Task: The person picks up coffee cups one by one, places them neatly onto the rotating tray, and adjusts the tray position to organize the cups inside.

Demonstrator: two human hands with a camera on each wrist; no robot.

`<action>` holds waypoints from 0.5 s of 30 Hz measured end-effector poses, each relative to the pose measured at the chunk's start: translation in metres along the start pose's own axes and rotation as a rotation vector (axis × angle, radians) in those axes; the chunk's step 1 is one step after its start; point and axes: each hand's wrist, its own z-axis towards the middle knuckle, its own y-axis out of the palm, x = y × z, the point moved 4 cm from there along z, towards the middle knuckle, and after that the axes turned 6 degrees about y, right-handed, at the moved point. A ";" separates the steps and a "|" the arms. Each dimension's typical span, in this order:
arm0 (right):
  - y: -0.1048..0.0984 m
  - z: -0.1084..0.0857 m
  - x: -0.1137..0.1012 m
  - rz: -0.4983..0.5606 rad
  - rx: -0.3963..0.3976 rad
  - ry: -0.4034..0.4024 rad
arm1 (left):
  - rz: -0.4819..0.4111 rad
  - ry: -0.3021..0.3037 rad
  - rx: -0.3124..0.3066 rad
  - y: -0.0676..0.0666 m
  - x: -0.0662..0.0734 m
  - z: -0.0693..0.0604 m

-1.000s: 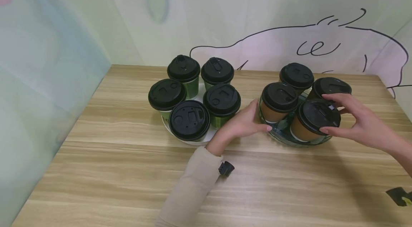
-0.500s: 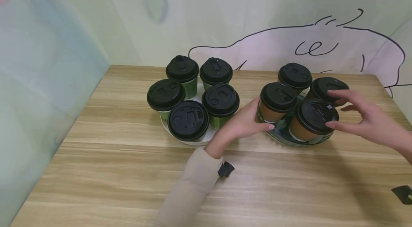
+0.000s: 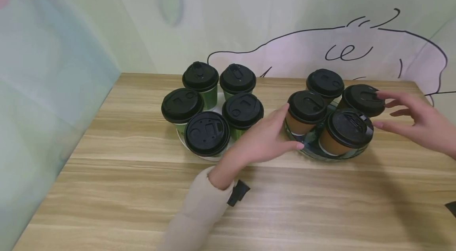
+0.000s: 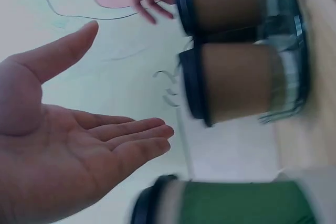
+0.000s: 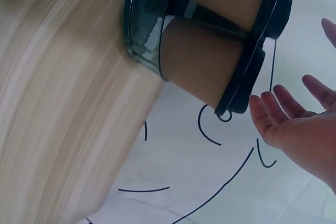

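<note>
Several brown paper coffee cups with black lids stand in a round, clear glass dish on the right of the table. My left hand hovers at the dish's left side, fingers extended and thumb apart. In the left wrist view its palm holds nothing, and a gap separates it from the brown cups. At the right of the dish, my right hand has its fingers spread close to the cup lids. The right wrist view shows that hand holding nothing beside a lid.
Left of the dish, several green cups with black lids stand on a white round plate. Their nearest one is close to my left forearm. A wood-grain table lies beneath, with a printed wall sheet behind it.
My right hand has let go of the front brown cup's lid and moved right and slightly back. My left hand has drawn away slightly from the dish. The cups stay in place.
</note>
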 end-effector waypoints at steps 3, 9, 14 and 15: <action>-0.003 0.002 0.006 -0.009 0.004 0.035 | 0.062 0.038 0.027 -0.014 0.008 -0.016; -0.009 0.004 0.018 -0.032 0.013 0.109 | 0.193 0.085 0.118 -0.046 0.010 -0.049; -0.012 0.006 0.022 -0.074 0.000 0.168 | 0.248 0.078 0.216 -0.075 -0.006 -0.070; -0.012 0.007 0.022 -0.086 -0.007 0.183 | 0.244 0.072 0.235 -0.081 -0.011 -0.074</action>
